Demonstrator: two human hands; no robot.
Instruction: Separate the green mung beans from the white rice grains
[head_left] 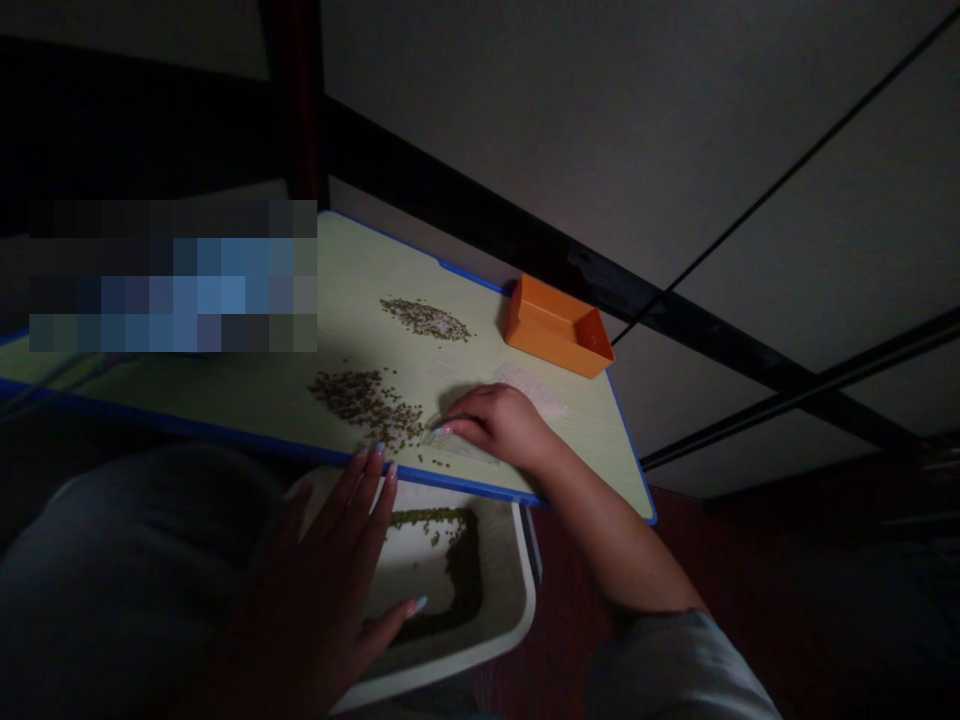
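Note:
My right hand [501, 425] rests on a pale yellow-green table with a blue rim [247, 437], fingers curled together near the front edge, beside a pile of small green beans [367, 402]. What its fingertips pinch is too small to make out. My left hand [330, 570] lies open with fingers stretched, fingertips touching the table's front edge, palm over a white tray [517, 610] held below the edge. The tray holds green beans [457, 570] along its side. A second heap of mixed green and pale grains [426, 318] lies farther back.
An orange rectangular box [559, 327] stands at the table's far right corner. A faint patch of white grains [536, 390] lies just in front of it. A dark post [296, 100] and dark floor lines run behind. The scene is dim.

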